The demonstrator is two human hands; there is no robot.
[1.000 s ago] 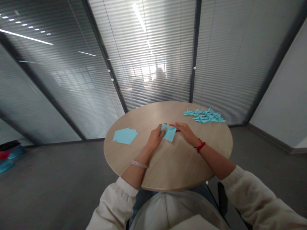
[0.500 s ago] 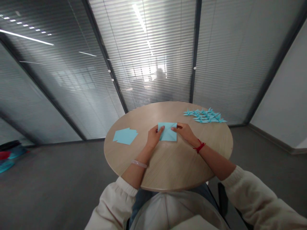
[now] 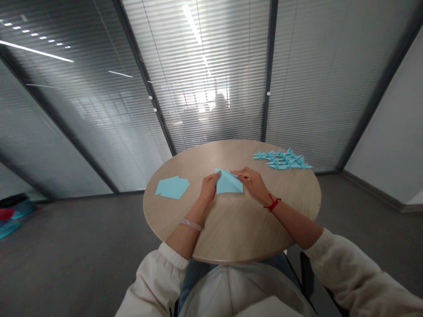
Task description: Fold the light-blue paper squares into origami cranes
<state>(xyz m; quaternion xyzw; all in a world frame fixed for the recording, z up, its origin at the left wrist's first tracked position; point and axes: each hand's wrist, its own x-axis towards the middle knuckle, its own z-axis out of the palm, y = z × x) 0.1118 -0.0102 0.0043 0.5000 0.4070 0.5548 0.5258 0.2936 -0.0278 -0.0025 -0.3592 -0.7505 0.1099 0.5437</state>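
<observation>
A light-blue sheet of origami paper (image 3: pixel 228 184) with creases across it is between my hands, over the middle of the round table. My left hand (image 3: pixel 209 184) pinches its left edge, thumb on top near the upper left corner. At the upper right edge my right hand (image 3: pixel 249 177) grips the paper, its index finger stretched along the top and the other fingers curled. That top right part looks folded over at a slant. The fingers beneath the sheet are hidden.
A fanned stack of blue paper sheets (image 3: pixel 172 187) lies on the left of the wooden table (image 3: pixel 231 235). Several folded blue paper cranes (image 3: pixel 284 159) stand in a group at the far right. Glass walls with blinds (image 3: pixel 211 53) rise behind the table.
My right hand has moved slightly left along the top edge, its index finger now extended. The paper's upper right corner, square before, is now slanted. My left thumb has shifted toward the upper left corner.
</observation>
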